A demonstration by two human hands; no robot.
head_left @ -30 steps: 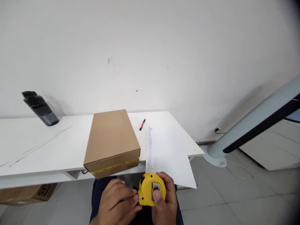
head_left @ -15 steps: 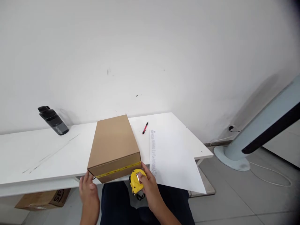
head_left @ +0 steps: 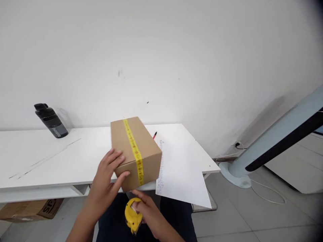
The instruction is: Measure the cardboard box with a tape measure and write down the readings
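Note:
A cardboard box is over the front part of the white table, its top face showing a yellow tape strip with red printing that runs down onto the front face. My left hand grips the near left corner, fingers spread on the top and thumb on the front side. Below the box, my right hand is closed around a yellow tape measure, its thumb on the measure's button area. The index fingertip of that hand is close to the box's lower edge. No drawn-out blade is visible.
A sheet of paper with writing overhangs the front edge of the white table. Behind the box lies a partly hidden red pen. A black bottle stands left. Another carton is below; a pale blue column stands right.
The box has been turned, so the taped face is now on top instead of the plain one. My left hand moved up onto it; my right hand shifted down and left with the tape measure.

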